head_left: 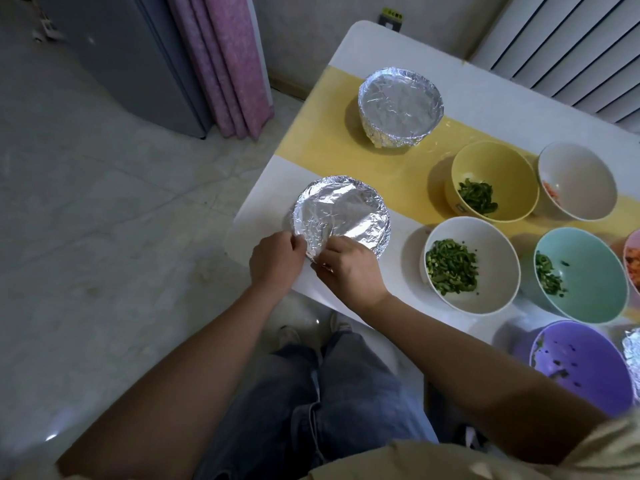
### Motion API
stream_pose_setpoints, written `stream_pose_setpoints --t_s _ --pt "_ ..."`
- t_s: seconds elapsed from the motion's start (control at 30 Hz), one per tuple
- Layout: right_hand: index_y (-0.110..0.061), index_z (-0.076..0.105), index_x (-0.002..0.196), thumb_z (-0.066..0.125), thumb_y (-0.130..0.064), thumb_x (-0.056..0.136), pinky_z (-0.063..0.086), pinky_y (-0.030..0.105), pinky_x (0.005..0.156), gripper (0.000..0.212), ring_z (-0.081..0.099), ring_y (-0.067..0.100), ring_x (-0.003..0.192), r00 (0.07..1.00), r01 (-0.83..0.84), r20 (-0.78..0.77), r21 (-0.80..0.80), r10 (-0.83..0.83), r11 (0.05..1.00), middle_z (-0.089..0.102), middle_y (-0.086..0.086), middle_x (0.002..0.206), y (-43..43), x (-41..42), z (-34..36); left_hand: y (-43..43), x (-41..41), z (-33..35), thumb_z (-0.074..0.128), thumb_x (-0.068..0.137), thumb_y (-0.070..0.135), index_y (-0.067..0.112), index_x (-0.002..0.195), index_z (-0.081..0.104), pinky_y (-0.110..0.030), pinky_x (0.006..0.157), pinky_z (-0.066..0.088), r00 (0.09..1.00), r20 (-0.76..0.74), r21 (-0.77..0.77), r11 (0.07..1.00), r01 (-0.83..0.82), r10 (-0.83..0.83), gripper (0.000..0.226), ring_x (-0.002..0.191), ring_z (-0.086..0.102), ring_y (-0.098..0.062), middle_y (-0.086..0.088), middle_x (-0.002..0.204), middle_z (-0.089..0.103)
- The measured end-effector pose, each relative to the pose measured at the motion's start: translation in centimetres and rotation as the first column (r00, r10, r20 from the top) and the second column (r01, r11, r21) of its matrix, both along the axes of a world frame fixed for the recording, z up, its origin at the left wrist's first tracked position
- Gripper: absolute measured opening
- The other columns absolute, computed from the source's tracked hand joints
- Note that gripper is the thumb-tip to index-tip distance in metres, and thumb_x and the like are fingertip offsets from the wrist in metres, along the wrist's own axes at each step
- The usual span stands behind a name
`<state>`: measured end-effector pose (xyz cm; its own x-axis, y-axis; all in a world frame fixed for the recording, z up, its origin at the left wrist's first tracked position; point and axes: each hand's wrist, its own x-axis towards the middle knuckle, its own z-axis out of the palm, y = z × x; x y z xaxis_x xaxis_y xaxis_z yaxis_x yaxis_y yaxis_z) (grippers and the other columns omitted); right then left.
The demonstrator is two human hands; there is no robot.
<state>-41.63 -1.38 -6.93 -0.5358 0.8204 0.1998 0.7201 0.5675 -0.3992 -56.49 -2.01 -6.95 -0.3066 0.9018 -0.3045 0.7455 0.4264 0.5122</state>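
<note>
A bowl covered with crumpled aluminium foil [346, 213] sits near the table's left corner. My left hand [275, 259] and my right hand [349, 271] both pinch the foil's near edge, close together, at the bowl's rim facing me. The bowl under the foil is hidden. A second foil-covered bowl [401, 106] stands farther back on the yellow stripe.
On the white table [353, 50] to the right stand open bowls: a yellow one [493, 180] and a white one [471, 265] with chopped greens, a teal one [580, 273], a beige one [576, 180], a purple one [581, 365]. Floor lies to the left.
</note>
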Motion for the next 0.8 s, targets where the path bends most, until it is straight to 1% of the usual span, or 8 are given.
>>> stream_pose_setpoints --t_s 0.1,0.2,0.27,0.37,0.53,0.63,0.7,0.8 --pt "-0.011 0.07 0.066 0.068 -0.018 0.076 0.041 0.029 0.048 0.013 0.054 0.027 0.06 1.0 -0.013 -0.017 0.019 0.014 1.0 0.056 0.005 0.067 -0.2 0.2 0.1 0.5 -0.1 -0.3 0.041 0.094 0.035 0.011 0.073 0.06 -0.036 0.067 0.049 0.999 0.038 -0.041 0.999 0.003 -0.001 0.037 0.074 0.063 -0.031 -0.007 0.076 0.069" --pt "-0.011 0.071 0.068 0.066 -0.019 0.079 0.042 0.03 0.049 0.014 0.054 0.027 0.062 1.0 -0.012 -0.026 0.023 0.012 1.0 0.057 0.004 0.068 -0.3 0.3 0.2 0.3 -0.6 -0.2 0.035 0.094 0.046 0.015 0.07 0.06 -0.037 0.069 0.051 0.996 0.076 -0.046 0.998 -0.037 0.041 0.047 0.071 0.062 -0.028 -0.004 0.072 0.068" --pt "-0.01 0.069 0.066 0.072 -0.016 0.077 0.039 0.028 0.049 0.012 0.054 0.027 0.061 0.999 -0.018 -0.034 0.026 0.019 0.999 0.055 0.004 0.067 -0.4 0.3 0.2 0.2 -0.8 -0.2 0.036 0.097 0.043 0.014 0.069 0.055 -0.035 0.063 0.044 0.998 0.046 -0.001 0.999 -0.045 0.045 0.045 0.07 0.058 -0.03 -0.006 0.071 0.065" --pt "-0.01 0.068 0.064 0.075 -0.015 0.075 0.037 0.028 0.049 0.014 0.052 0.026 0.061 1.0 -0.011 -0.026 0.035 0.012 0.999 0.053 0.004 0.067 -0.6 0.3 0.2 0.4 -0.7 0.0 0.039 0.098 0.028 0.01 0.068 0.047 -0.034 0.057 0.031 0.999 -0.046 0.041 0.999 0.026 -0.024 0.036 0.069 0.052 -0.034 -0.01 0.069 0.057" --pt "-0.009 0.068 0.067 0.067 -0.019 0.081 0.039 0.03 0.049 0.017 0.052 0.027 0.062 0.999 -0.008 -0.033 0.052 0.01 0.999 0.052 0.005 0.068 -0.4 0.7 0.0 0.5 -0.8 -0.1 0.04 0.093 0.038 0.011 0.071 0.06 -0.033 0.06 0.04 0.998 -0.054 -0.012 0.999 0.041 -0.041 0.041 0.069 0.058 -0.03 -0.005 0.07 0.066" --pt "-0.008 0.067 0.076 0.075 -0.015 0.077 0.045 0.034 0.053 0.01 0.055 0.029 0.065 1.0 -0.004 -0.024 0.019 0.005 1.0 0.056 0.006 0.072 -0.5 0.6 0.0 0.6 -0.5 -0.4 0.04 0.094 0.03 0.008 0.071 0.065 -0.033 0.059 0.039 0.996 -0.056 -0.015 0.997 0.07 -0.071 0.04 0.07 0.058 -0.032 -0.009 0.071 0.066" --pt "-0.008 0.066 0.084 0.079 -0.015 0.074 0.044 0.033 0.057 0.018 0.055 0.028 0.068 1.0 -0.001 -0.024 -0.006 0.001 1.0 0.058 0.006 0.076 -0.6 0.6 0.1 0.9 -0.5 -0.4 0.041 0.094 0.028 0.006 0.072 0.065 -0.032 0.057 0.035 0.995 -0.067 -0.009 0.997 0.075 -0.075 0.039 0.068 0.055 -0.032 -0.011 0.071 0.064" --pt "-0.009 0.06 0.084 0.081 -0.02 0.071 0.04 0.034 0.06 0.027 0.053 0.028 0.069 1.0 0.006 -0.004 -0.012 -0.006 1.0 0.057 0.005 0.077 -0.5 0.9 0.2 1.4 -1.1 -0.2 0.044 0.095 0.03 0.006 0.068 0.061 -0.032 0.054 0.033 0.995 -0.076 0.016 0.998 0.068 -0.067 0.04 0.066 0.055 -0.033 -0.01 0.067 0.061"
